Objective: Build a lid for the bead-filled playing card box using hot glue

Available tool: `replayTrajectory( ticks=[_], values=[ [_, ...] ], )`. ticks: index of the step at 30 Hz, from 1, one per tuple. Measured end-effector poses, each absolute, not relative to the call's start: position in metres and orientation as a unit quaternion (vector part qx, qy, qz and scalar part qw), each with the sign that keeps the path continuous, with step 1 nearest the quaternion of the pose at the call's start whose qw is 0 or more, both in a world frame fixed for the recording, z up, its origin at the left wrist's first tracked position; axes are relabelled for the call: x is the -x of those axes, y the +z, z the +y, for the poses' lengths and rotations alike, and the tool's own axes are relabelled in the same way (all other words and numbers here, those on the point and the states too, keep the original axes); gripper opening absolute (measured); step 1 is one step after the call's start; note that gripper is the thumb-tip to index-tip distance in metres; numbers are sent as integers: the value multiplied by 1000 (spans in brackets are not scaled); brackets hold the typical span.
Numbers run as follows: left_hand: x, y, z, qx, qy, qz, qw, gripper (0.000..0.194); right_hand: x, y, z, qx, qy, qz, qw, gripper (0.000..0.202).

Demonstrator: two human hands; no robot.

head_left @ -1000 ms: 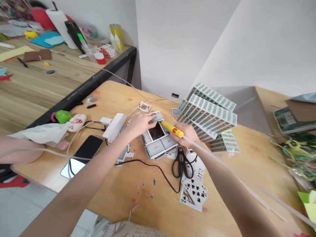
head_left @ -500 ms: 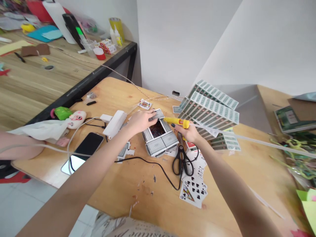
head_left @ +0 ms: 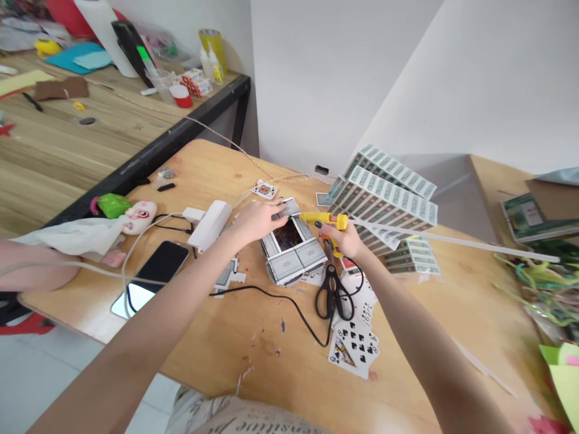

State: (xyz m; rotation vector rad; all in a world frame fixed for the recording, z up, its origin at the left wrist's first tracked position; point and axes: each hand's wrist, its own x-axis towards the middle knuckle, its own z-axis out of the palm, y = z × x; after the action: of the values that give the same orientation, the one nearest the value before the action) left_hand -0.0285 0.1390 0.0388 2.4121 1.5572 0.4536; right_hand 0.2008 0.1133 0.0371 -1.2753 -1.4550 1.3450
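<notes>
My right hand [head_left: 342,236] is wrapped around a yellow glue gun [head_left: 323,219], its nozzle pointing left. A long clear glue stick [head_left: 452,238] juts out of the gun's back. The nozzle is at the back right of a box made of playing cards [head_left: 294,260], with patterned grey backs and a dark rectangular opening. My left hand [head_left: 259,220] grips a playing card [head_left: 289,208] at the box's back edge, thumb and fingers on either side of it. Black scissors [head_left: 333,295] lie just in front of my right hand, beside fanned playing cards [head_left: 355,346].
Stacked card packs [head_left: 389,202] stand at the back right. A phone [head_left: 156,274], a white block-shaped object [head_left: 210,226] and cables lie on the left. A black cord [head_left: 271,294] crosses the table's middle. Another person's arm [head_left: 36,265] rests at the left edge.
The glue stick's far end has swung slightly and now shows inside the picture at the right. My right fingers have shifted a little on the glue gun. My left hand stays put.
</notes>
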Motion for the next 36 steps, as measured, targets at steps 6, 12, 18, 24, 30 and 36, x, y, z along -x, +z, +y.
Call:
replayTrajectory(
  ticks=[6,12,18,24,30,36],
  values=[
    [28,39,138,-822,155,534,120,38,-197,40,112,506,529,-568,376,36],
    [28,40,138,-820,154,537,123,38,-202,32,113,519,525,-564,370,34],
    [29,39,138,-824,151,533,121,39,-205,29,111,520,522,-562,376,34],
    [30,37,140,-832,144,523,110,40,-206,29,110,534,512,-563,370,35],
    [32,34,141,-835,146,518,111,41,-205,32,106,550,495,-566,365,38],
    [32,33,142,-836,154,513,116,40,-208,24,101,574,465,-568,364,37]
  ],
)
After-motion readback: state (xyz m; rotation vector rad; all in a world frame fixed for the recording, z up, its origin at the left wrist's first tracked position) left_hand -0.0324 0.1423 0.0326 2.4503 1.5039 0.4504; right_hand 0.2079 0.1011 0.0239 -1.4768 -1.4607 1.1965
